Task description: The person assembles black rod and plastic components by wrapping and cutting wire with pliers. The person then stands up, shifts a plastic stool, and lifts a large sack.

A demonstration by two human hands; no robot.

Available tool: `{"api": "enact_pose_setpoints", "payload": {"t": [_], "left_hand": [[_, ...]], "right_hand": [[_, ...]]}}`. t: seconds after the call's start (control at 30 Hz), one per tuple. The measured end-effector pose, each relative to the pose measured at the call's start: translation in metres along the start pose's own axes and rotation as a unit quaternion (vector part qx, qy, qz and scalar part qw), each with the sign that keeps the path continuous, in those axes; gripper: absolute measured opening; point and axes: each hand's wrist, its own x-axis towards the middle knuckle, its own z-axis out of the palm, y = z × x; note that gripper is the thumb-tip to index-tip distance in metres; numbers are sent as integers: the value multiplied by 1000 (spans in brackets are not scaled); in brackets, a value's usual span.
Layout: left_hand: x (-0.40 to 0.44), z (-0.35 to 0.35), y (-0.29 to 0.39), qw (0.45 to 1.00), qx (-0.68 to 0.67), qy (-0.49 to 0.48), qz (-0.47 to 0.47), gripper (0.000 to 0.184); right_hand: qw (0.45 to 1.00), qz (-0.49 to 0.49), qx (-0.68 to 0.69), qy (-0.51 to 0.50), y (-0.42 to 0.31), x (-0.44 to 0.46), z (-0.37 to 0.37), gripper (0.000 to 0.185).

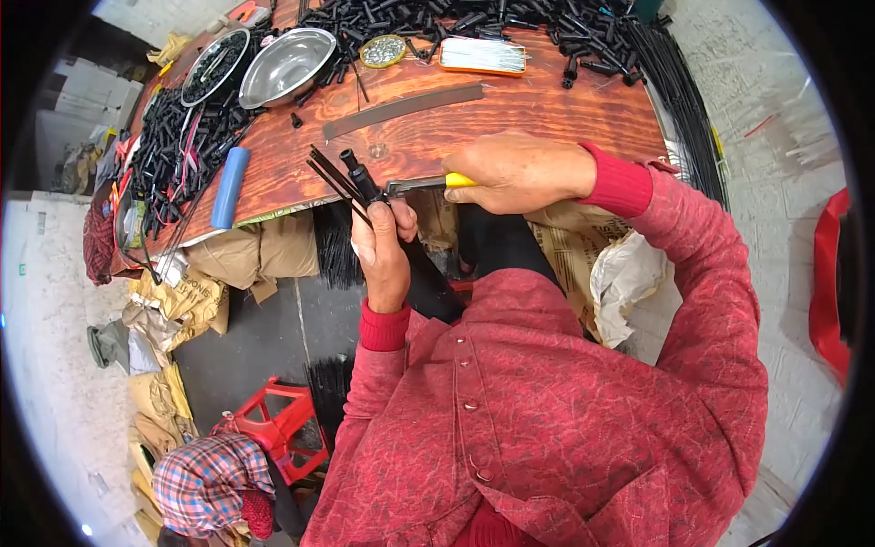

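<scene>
My left hand point(385, 255) is closed around a black stepped plastic fitting point(361, 176) and several thin black rods point(330, 175) that stick up to its left. Yellow-handled pliers point(421, 184) are gripped in my right hand point(524, 171). Their metal jaws reach left to the fitting, just above my left fingertips; whether they are clamped on it I cannot tell. Both hands are at the front edge of the wooden table point(583, 128). The lower end of the fitting is hidden by my left fingers.
A flat metal strip point(401, 109), a blue cylinder point(230, 187), a steel bowl point(290, 66) and an orange tray of thin pale rods point(483, 56) lie on the table. Heaps of black fittings point(187, 150) lie around them. A red stool point(278, 424) stands lower left, beside a person in checked cloth.
</scene>
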Motion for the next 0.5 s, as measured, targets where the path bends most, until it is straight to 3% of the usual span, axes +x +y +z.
{"api": "enact_pose_setpoints", "payload": {"t": [0.27, 0.37, 0.47, 0.5], "left_hand": [[2, -1, -2, 1000, 3, 5, -2, 34], [5, -7, 6, 993, -103, -23, -49, 43], [6, -16, 4, 989, -112, -68, -67, 57], [6, -13, 9, 990, -101, -48, -83, 58]], "right_hand": [[999, -14, -9, 49, 2, 6, 23, 29], [988, 9, 142, -57, 2, 10, 19, 27], [922, 56, 357, -137, 3, 10, 18, 25], [934, 52, 320, -149, 6, 11, 17, 26]]}}
